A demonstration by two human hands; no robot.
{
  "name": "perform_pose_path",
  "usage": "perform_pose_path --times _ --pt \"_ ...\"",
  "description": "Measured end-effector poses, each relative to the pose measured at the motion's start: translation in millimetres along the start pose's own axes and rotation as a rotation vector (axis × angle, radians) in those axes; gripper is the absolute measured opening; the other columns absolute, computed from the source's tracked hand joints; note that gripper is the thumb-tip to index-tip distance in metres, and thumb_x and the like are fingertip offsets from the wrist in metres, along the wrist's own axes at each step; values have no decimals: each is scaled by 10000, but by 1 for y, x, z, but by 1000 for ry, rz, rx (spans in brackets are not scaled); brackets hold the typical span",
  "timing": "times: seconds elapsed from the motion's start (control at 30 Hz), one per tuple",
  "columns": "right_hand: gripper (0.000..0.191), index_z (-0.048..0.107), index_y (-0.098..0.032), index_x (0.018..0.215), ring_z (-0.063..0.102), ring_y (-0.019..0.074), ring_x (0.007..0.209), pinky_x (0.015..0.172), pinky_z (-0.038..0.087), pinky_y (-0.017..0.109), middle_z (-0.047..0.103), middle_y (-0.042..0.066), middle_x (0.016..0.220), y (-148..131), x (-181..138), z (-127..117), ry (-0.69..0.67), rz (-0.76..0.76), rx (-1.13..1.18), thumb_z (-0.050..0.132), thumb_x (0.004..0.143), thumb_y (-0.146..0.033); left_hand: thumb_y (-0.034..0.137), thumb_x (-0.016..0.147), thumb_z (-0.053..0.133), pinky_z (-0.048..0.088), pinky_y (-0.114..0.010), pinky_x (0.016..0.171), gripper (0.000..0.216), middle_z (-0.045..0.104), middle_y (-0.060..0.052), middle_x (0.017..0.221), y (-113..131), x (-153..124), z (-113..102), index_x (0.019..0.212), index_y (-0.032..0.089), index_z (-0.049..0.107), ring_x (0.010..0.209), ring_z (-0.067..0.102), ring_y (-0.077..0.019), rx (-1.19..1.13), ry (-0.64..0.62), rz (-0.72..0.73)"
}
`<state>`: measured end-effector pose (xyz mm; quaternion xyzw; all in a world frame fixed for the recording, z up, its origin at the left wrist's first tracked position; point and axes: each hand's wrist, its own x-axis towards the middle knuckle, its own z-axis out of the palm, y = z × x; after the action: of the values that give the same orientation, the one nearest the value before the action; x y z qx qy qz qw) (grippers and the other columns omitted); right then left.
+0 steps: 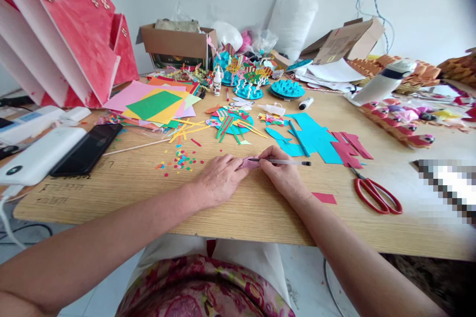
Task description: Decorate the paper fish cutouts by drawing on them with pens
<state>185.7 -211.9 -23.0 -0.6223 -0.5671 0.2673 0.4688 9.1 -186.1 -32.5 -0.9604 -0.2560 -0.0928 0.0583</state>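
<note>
My left hand (219,178) rests on the wooden table (260,213), its fingers curled and pinching a small pink patterned piece of paper (248,162). My right hand (280,171) meets it from the right, closed on a thin pen (288,161) whose shaft lies level and points right; the paper's end seems wrapped round the pen. Just beyond the hands lie cut turquoise paper shapes (312,136) and dark pink paper pieces (347,147). A round blue paper craft with coloured strips (232,121) sits a little farther back.
Red-handled scissors (375,193) lie to the right, a red paper scrap (325,198) near my right wrist. Coloured confetti dots (180,161) and a wooden stick (137,147) lie left. A black phone (87,148), stacked coloured sheets (154,106), glue bottles (273,108) and cardboard boxes (178,44) stand behind.
</note>
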Motion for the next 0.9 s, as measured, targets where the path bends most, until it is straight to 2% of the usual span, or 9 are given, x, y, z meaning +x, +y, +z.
perform_pose_path --times 0.9 --pt "22 498 -214 594 402 115 501 477 300 249 471 -50 521 0 -1 -3 24 5 5 493 583 -233 186 934 413 431 -350 800 304 539 -70 1014 0 0 -2 1224 177 505 931 469 -218 0 -23 5"
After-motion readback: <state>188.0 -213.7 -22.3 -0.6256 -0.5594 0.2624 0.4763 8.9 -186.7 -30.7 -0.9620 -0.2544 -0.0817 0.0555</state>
